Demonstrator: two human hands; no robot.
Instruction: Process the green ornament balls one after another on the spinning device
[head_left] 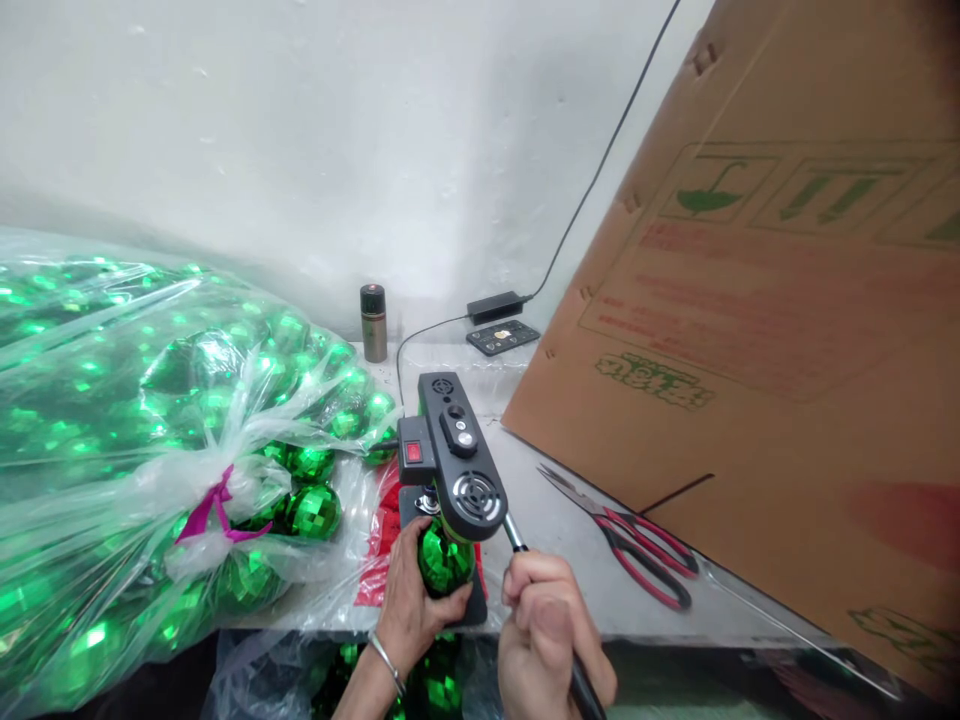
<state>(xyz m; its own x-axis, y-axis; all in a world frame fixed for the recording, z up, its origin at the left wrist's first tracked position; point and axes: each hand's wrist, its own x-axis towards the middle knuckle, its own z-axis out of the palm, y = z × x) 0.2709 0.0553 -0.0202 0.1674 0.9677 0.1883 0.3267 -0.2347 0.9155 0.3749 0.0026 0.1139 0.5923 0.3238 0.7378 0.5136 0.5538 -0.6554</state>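
Nearest the camera, below the worktop's front edge, more green balls (437,685) showed beside crumpled clear plastic. The person's left hand (409,605), with a silver bangle (386,665) at its wrist, held a faceted green ball (445,562) between the thumb on its near side and the fingers at its left. That ball sat just under the rounded near end of a black device (465,460); whether the two touched could not be told. The right hand (551,630) was closed in a fist around a black handle (587,695), whose metal rod (514,532) ran up to the device.

Red plastic (384,545) lay around the device's dark base (476,602). To the right, scissors (637,545) with red and black handles rested on the pale worktop (540,510), blades slightly parted. To the left bulged a clear bag (172,400) full of green balls, its gathered neck tied with a magenta ribbon (217,510).

Farther back, a cardboard box (750,330) leaned along the right side. Near the wall (300,130) stood a dark-capped bottle (373,325), upright, and to its right a dark flat object (502,337) lay just before a black power adapter (496,307) with a thin cable (600,165) rising from it.
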